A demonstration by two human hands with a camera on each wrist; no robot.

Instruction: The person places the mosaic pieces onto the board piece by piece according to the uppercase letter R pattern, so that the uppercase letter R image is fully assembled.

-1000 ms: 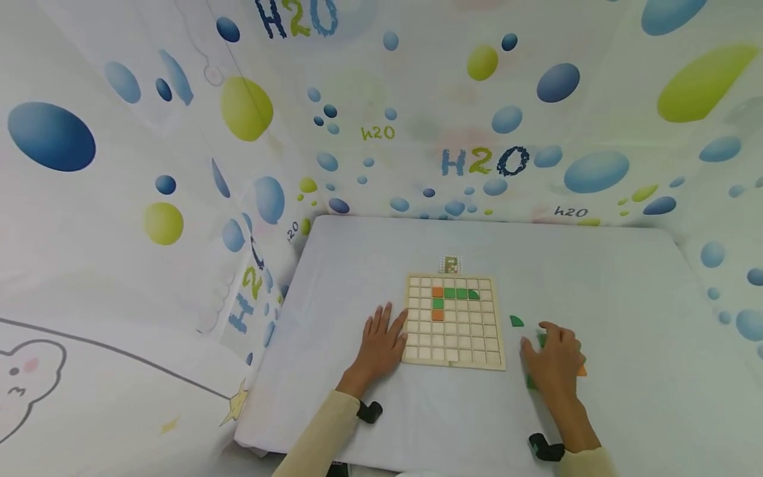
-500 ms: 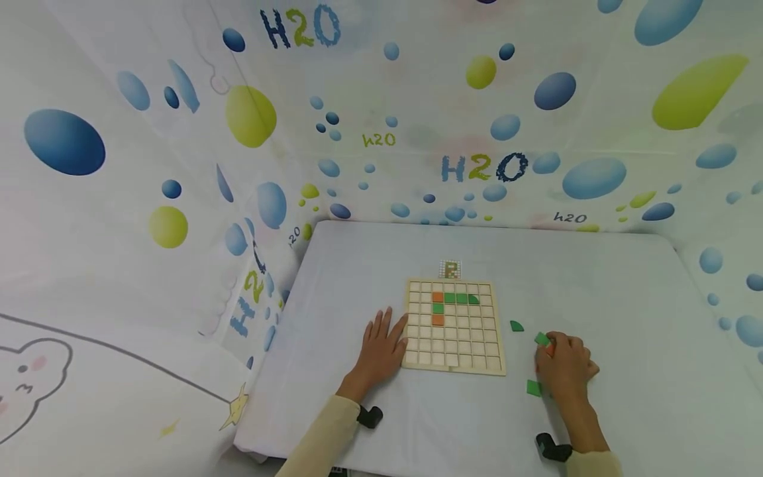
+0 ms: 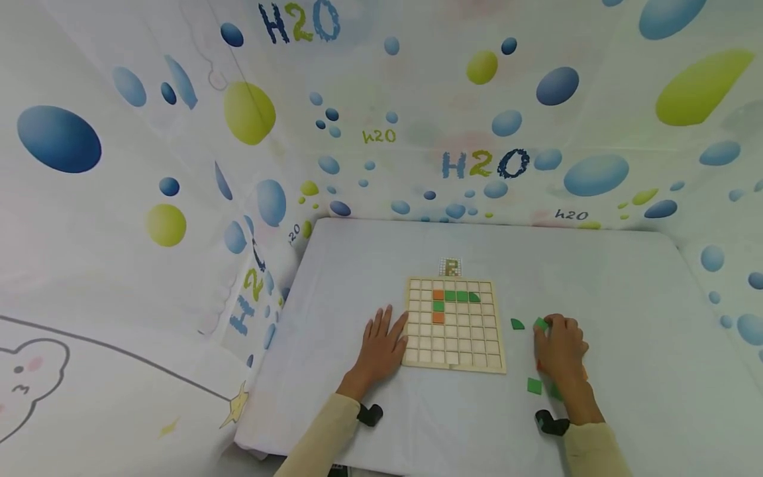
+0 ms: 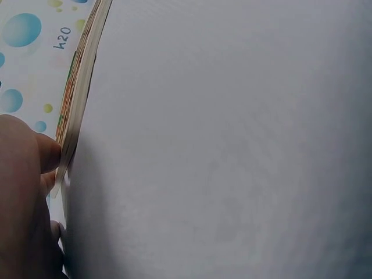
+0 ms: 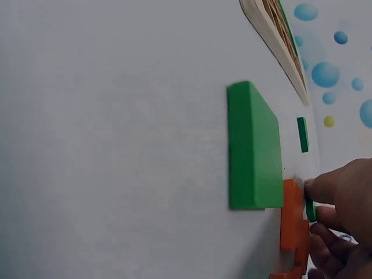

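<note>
My right hand (image 3: pixel 560 344) pinches a small green square tile (image 3: pixel 541 324) between thumb and fingertips, right of the board. In the right wrist view, the thumb and a finger lie on either side of this green tile (image 5: pixel 311 210). Flat on the cloth, my left hand (image 3: pixel 379 344) touches the left edge of a wooden grid board (image 3: pixel 456 368) with its thumb side. Orange and green pieces (image 3: pixel 438 306) form an upside-down L in the board's upper cells, ending in a rounded green piece (image 3: pixel 473 297). The left wrist view shows the board edge (image 4: pixel 81 96) beside the fingers.
A green quarter-round piece (image 3: pixel 517 324) lies between board and right hand. Nearer me are a green square (image 3: pixel 534 385) and another green piece (image 3: pixel 557 392), partly covered. Orange blocks (image 5: pixel 289 215) sit under the right hand. Behind the board lies a small pattern card (image 3: pixel 451 267).
The right hand, earlier spread over the loose pieces, has drawn its fingers together on a green square tile and shifted it slightly away from me. The left hand has stayed in place.
</note>
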